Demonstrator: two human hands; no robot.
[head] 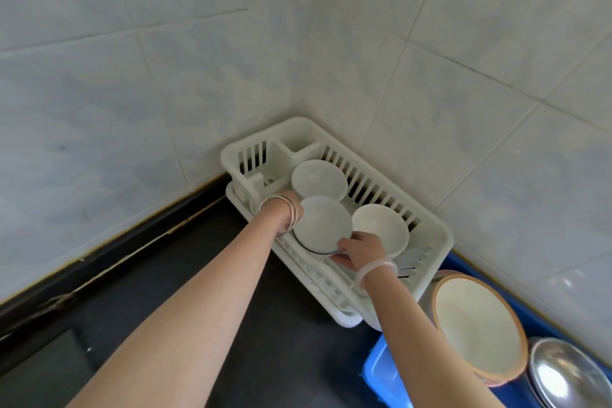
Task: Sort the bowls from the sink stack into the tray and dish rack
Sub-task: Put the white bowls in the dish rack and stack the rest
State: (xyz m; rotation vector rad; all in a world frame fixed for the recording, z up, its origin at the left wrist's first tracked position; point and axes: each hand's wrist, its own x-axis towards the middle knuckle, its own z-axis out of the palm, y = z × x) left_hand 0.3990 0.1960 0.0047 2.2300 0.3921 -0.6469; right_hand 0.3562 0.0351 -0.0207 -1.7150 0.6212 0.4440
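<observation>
A white plastic dish rack [433, 232] stands in the tiled corner on a dark counter. Inside it lie two white bowls, one at the back [318, 178] and one at the right [381, 228]. A third white bowl with a dark rim [320, 223] is tilted over the rack's front part, and both hands grip it. My left hand [291, 205] is mostly hidden behind its left edge, with metal bangles at the wrist. My right hand [359, 250] pinches its lower right rim and wears a pale bangle.
A blue tray [381, 374] sits at the lower right, holding a large cream bowl with an orange rim [477, 325] and a shiny steel bowl [566, 374]. Tiled walls close in behind and to the right of the rack. Dark counter [198, 275] lies to the left.
</observation>
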